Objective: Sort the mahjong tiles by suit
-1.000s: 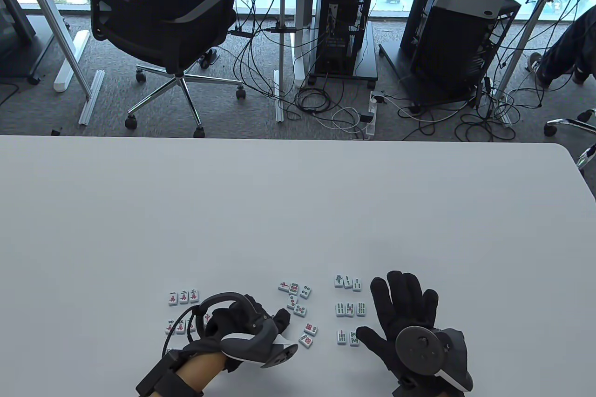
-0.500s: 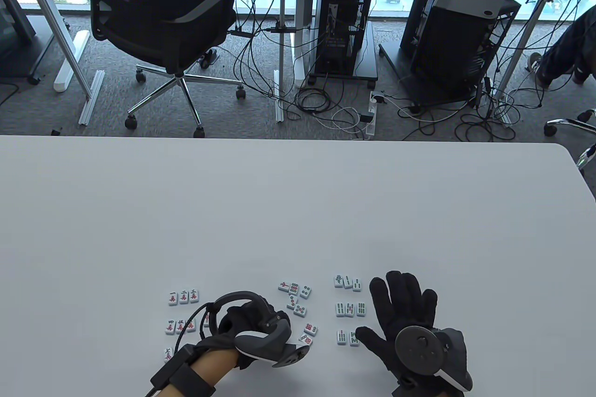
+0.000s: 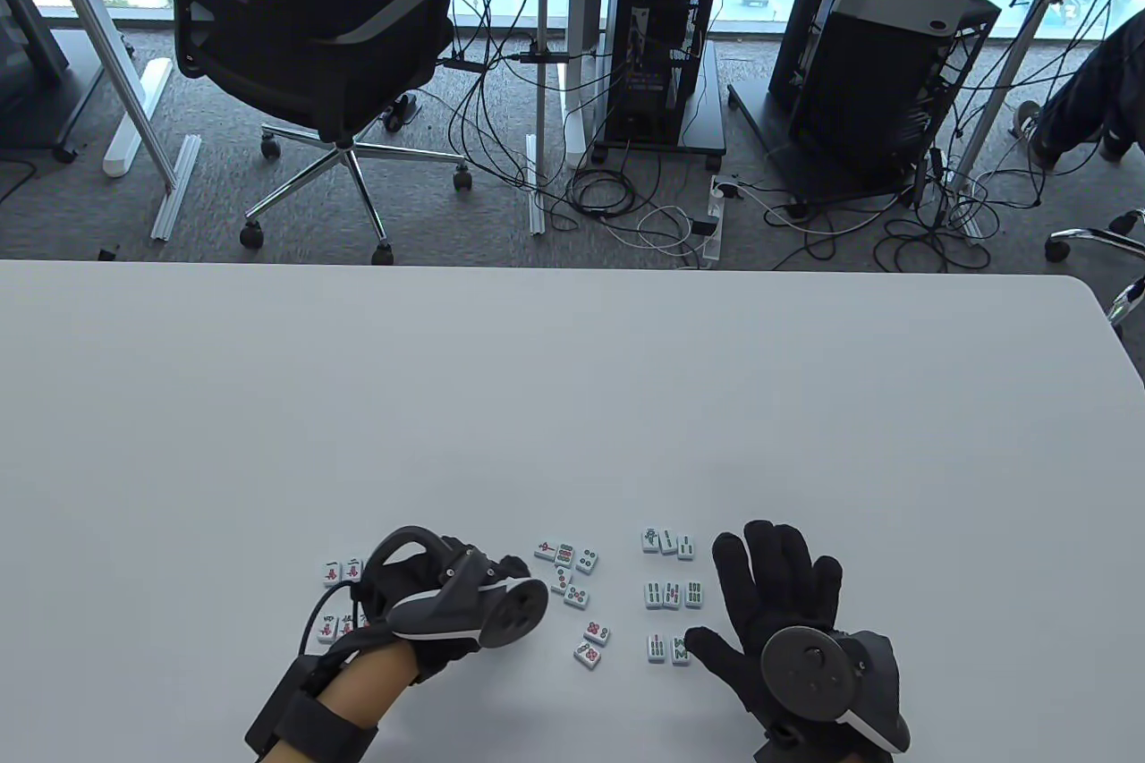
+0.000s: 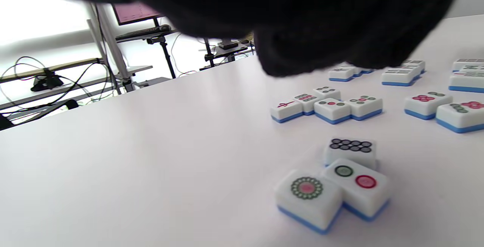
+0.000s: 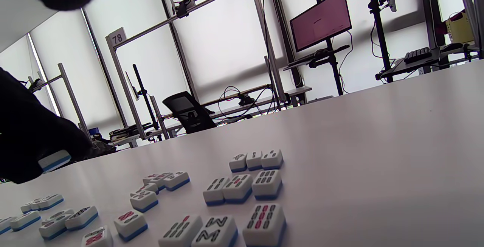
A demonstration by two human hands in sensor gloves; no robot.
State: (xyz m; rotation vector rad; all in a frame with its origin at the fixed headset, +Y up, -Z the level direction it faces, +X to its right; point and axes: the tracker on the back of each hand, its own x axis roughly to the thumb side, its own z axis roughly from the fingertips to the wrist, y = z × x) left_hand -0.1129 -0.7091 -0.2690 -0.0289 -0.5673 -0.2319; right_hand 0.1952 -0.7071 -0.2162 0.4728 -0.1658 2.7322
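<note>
Mahjong tiles, face up on the white table [image 3: 572,387], near edge. Character-suit tiles [image 3: 333,572] at left, partly under the left hand [image 3: 447,602]; circle-suit tiles [image 3: 572,580] loose at centre; bamboo-suit tiles [image 3: 671,593] in rows at right.
Left hand: grip hidden under the tracker; cannot tell.
Right hand [image 3: 778,611]: flat, fingers spread, just right of the bamboo rows, holding nothing.
Handling, judged: small, rigid, light, smooth blocks; likely slippery. Pinch across opposite side edges.

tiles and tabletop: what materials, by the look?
Mahjong tiles: likely moulded plastic or resin, glossy white top layer on a blue base, rounded edges, coloured printed or engraved marks. Table: smooth pale grey, probably laminate; soft sheen, no grain visible.
</note>
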